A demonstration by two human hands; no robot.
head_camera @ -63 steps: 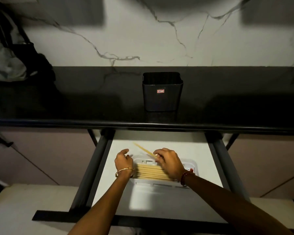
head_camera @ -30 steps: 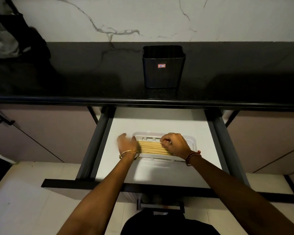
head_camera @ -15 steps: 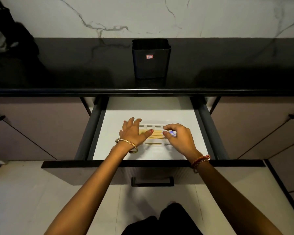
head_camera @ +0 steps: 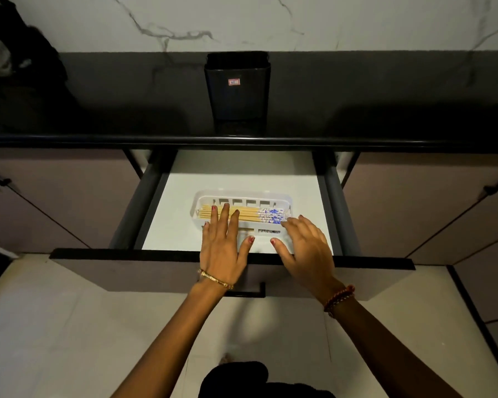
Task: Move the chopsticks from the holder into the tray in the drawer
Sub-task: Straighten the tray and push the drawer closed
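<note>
Wooden chopsticks (head_camera: pixel 236 213) in tray (head_camera: pixel 243 195); left hand (head_camera: pixel 223 242) flat.

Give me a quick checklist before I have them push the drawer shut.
1. Chopsticks lying flat inside the tray: ok.
2. Holder emptied: cannot tell, its inside is dark, though nothing sticks out above the rim.
3. Left hand clear of the drawer: not ok, fingers reach over the chopsticks.
4. Right hand clear: not ok, fingers are over the tray's near edge.
5. Both hands empty: ok, open and flat.
</note>
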